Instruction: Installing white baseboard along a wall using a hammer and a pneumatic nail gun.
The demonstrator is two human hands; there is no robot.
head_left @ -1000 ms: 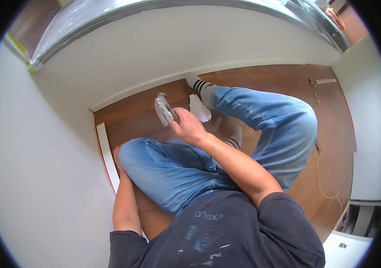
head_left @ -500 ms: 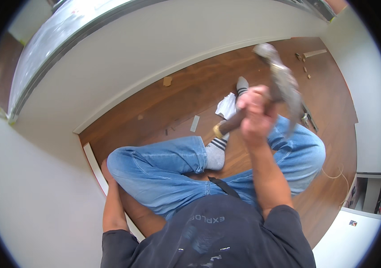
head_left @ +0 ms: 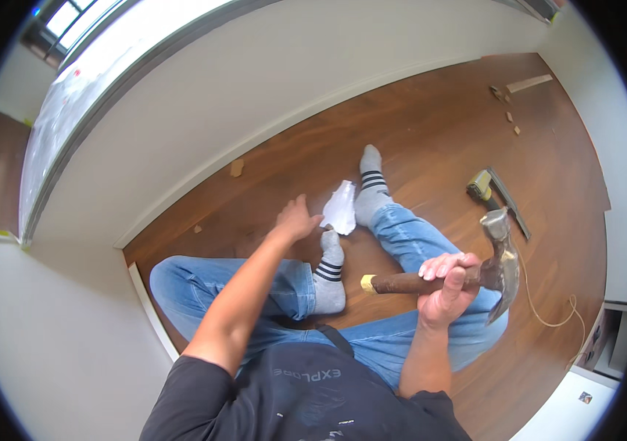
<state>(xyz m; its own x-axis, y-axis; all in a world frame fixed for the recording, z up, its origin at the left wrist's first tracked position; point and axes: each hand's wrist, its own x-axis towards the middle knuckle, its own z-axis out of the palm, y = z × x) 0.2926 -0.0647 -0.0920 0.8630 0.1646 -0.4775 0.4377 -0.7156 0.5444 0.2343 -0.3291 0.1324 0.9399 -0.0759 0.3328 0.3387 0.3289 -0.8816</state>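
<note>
My right hand (head_left: pixel 446 294) is wrapped round the brown handle of a claw hammer (head_left: pixel 499 261), its steel head raised above my bent right knee. My left hand (head_left: pixel 295 219) reaches over the wooden floor (head_left: pixel 431 110) between my left knee and the wall, fingers apart and nothing in them. Just right of it lies a crumpled white paper or cloth (head_left: pixel 339 207), between my socked feet. A yellow and black power tool (head_left: pixel 484 185), perhaps a nail gun, lies beyond my right leg.
A white wall with baseboard (head_left: pixel 277 125) runs across the front. A loose white strip (head_left: pixel 152 309) lies left of my knee. Wood scraps (head_left: pixel 510 117) and a pale strip (head_left: pixel 530 83) lie at far right. A thin cord (head_left: pixel 549 323) runs near a white cabinet (head_left: pixel 563 404).
My left hand has left the floor beside my left knee and reached forward. The hammer swung right and is now lower, beside my right leg. My feet have shifted.
</note>
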